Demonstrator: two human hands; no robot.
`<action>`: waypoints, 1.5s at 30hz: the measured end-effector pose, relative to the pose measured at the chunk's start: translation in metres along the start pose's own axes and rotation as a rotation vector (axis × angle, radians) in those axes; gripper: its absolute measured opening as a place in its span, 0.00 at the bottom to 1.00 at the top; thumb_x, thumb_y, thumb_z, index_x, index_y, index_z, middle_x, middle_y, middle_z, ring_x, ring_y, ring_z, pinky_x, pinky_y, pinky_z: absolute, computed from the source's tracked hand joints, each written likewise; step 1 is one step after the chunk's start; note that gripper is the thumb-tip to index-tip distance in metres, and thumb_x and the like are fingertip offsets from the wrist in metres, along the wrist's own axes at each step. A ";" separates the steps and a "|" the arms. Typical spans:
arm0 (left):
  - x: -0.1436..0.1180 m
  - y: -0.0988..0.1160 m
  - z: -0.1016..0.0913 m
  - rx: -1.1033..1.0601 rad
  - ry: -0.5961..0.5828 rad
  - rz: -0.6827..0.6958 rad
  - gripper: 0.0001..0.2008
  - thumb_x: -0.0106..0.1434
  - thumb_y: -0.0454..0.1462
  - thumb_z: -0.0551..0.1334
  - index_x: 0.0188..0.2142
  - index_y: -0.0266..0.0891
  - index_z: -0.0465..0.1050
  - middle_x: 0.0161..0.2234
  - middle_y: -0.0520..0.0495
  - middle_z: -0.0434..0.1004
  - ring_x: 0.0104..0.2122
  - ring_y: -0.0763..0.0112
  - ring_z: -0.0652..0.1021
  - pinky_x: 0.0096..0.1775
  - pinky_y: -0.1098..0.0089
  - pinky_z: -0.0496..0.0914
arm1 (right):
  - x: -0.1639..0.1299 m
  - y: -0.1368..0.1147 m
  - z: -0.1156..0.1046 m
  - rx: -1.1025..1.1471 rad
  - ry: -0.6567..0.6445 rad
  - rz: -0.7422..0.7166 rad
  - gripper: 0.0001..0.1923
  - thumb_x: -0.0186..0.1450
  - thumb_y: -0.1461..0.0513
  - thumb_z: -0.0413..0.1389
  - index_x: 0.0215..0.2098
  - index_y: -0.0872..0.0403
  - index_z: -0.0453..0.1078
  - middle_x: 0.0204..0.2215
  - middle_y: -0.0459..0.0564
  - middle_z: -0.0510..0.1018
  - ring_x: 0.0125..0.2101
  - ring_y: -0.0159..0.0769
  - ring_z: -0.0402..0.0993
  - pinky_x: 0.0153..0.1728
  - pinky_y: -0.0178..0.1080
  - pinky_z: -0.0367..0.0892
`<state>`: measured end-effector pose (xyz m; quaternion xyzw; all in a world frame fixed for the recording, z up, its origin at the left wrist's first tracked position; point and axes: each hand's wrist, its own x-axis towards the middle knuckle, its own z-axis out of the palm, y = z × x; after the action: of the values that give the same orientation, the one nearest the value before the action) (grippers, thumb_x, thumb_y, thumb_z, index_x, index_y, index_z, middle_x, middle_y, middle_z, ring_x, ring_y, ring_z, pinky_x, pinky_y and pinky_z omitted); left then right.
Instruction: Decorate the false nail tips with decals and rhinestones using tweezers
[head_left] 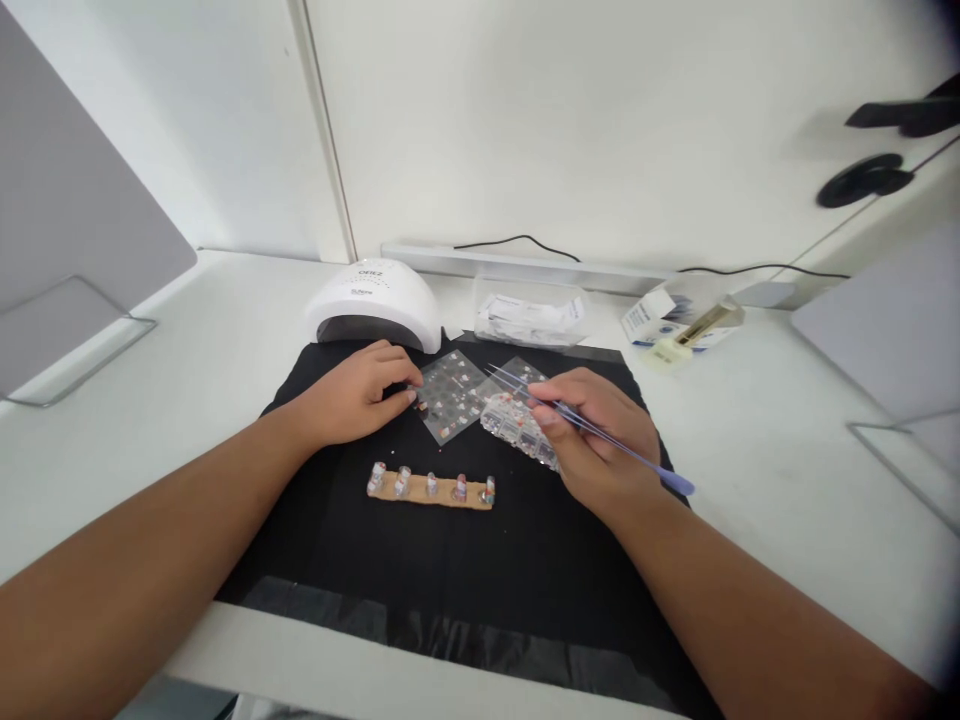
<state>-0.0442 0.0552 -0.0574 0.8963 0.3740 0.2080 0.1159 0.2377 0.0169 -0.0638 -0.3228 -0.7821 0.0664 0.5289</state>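
Note:
My right hand (596, 435) grips purple tweezers (525, 385), tips pointing left over a clear sticker sheet (450, 392). Under that hand lies a clear box of small gems (514, 420). My left hand (358, 392) rests on the black mat (465, 560), fingertips pressing the left edge of the sticker sheet. In front of both hands sits a cardboard strip (431, 488) holding several decorated nail tips standing upright.
A white nail lamp (375, 302) stands behind the left hand. A plastic packet (531, 318), a small box (649, 318) and a bottle (705, 325) lie at the back. Grey dividers stand at far left (75, 200) and right (892, 320).

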 end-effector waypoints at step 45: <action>-0.002 -0.002 0.000 -0.063 -0.031 -0.104 0.12 0.68 0.41 0.56 0.40 0.40 0.76 0.37 0.48 0.76 0.40 0.64 0.75 0.46 0.63 0.72 | 0.001 0.005 -0.010 0.350 -0.308 0.084 0.12 0.67 0.65 0.51 0.25 0.53 0.64 0.19 0.41 0.66 0.21 0.29 0.63 0.24 0.36 0.58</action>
<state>-0.0469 0.0554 -0.0592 0.8747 0.4116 0.1996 0.1603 0.2487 0.0190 -0.0608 -0.2447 -0.8160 0.2713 0.4480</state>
